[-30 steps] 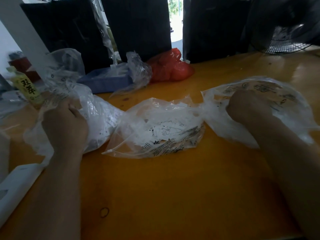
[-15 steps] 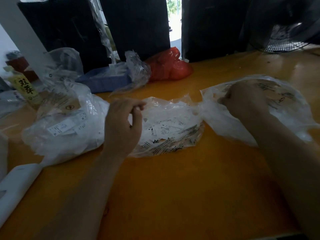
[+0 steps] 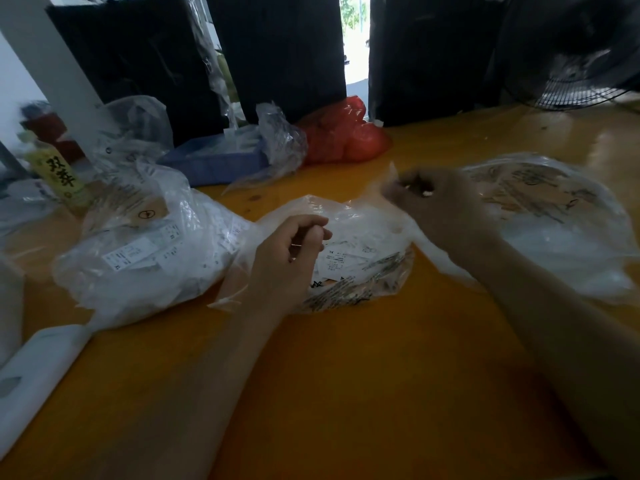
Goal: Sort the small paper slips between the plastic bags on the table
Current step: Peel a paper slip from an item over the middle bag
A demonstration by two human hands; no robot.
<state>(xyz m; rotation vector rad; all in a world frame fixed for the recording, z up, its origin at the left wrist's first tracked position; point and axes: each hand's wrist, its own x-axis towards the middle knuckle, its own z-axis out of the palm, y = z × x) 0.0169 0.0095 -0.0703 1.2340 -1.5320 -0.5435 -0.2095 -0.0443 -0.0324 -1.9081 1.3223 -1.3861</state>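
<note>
Your left hand [image 3: 294,247] sits over the middle bag [image 3: 367,271], fingers curled in with thumb and forefinger drawn together; whether they pinch a slip or the plastic you cannot tell from here. Your right hand [image 3: 440,202] is raised at the near-left edge of the right bag [image 3: 568,237], fingertips closed on a thin white edge of film or paper that sticks up to the left; it is too blurred to say which.

The slips [image 3: 341,259] lie loose inside the middle bag, white with small black print. One reads "XL"; the rest is too small to read. Black printed lines run along that bag's near edge, unreadable.

The left bag [image 3: 145,258] is fuller and holds white labels with tiny print, and a tan card with a circled mark on it. The right bag carries dark printed text over a tan sheet, not legible.

All three bags rest on the orange table [image 3: 363,375]. At the far left stands a yellow bottle [image 3: 60,174] with two large black Chinese characters on its label. Behind the bags lie a blue tray [image 3: 214,157] under crumpled clear plastic and a red bag [image 3: 346,136]. A fan [image 3: 581,84] stands at the far right.
</note>
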